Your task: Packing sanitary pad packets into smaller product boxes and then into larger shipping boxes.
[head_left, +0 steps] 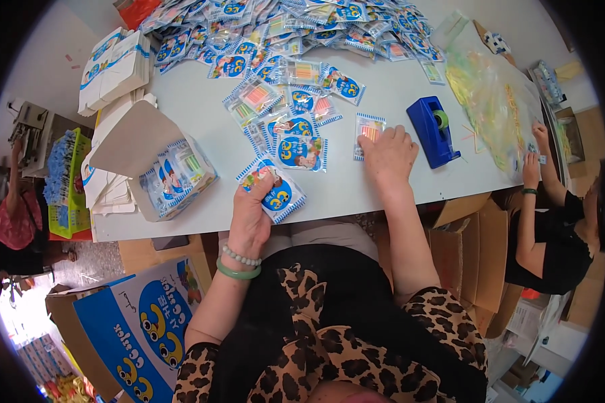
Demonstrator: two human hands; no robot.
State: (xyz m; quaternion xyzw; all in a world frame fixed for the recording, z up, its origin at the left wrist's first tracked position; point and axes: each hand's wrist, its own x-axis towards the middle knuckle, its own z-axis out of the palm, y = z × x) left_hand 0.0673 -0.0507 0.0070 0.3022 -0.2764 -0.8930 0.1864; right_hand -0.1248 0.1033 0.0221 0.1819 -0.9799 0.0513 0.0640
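Note:
My left hand (250, 205) is closed around a small stack of blue-and-white packets (284, 198), thumb on top, near the table's front edge. To its right, my right hand (391, 158) has its thumb and fingers on the lower right part of a single clear packet of coloured sticks (368, 124), which lies on the table. Between and beyond the hands several loose packets (301, 153) overlap, some printed side up, some with their sticks showing. An open white carton (175, 180), left of my left hand, holds packets standing in it.
A large heap of packets (302, 30) covers the table's far side. Flattened cartons (117, 74) are stacked at left. A blue tape dispenser (431, 134) and a yellowish plastic bag (484, 94) lie at right. Beyond the bag a co-worker's hands (534, 158) work. Cardboard boxes (467, 255) stand below.

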